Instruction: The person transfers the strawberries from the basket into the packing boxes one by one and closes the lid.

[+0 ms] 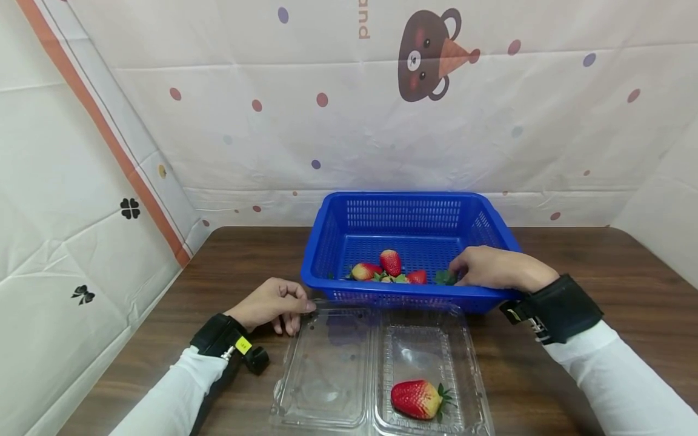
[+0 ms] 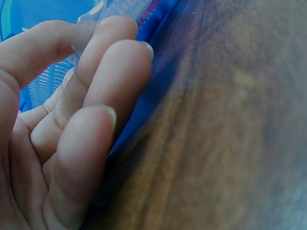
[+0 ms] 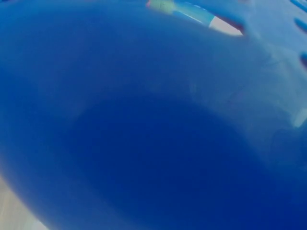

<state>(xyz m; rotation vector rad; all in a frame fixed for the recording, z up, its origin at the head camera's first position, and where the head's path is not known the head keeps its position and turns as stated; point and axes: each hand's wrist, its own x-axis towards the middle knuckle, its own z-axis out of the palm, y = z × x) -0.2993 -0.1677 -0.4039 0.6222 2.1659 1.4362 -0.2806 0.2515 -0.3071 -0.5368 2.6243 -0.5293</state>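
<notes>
My left hand pinches the far left corner of an opened clear plastic clamshell box between thumb and fingers. The left wrist view shows the film-like edge of that box at the fingertips. In the right half of the box lies one strawberry, its leaves to the right. My right hand reaches over the near rim of a blue basket, fingers bent down beside green strawberry leaves. The rim hides its fingertips; whether they grip a strawberry cannot be seen. Blue basket wall fills the right wrist view.
More strawberries lie inside the basket near its front wall. The basket stands behind the clamshell on a brown wooden table. A patterned white cloth hangs behind and along the left side.
</notes>
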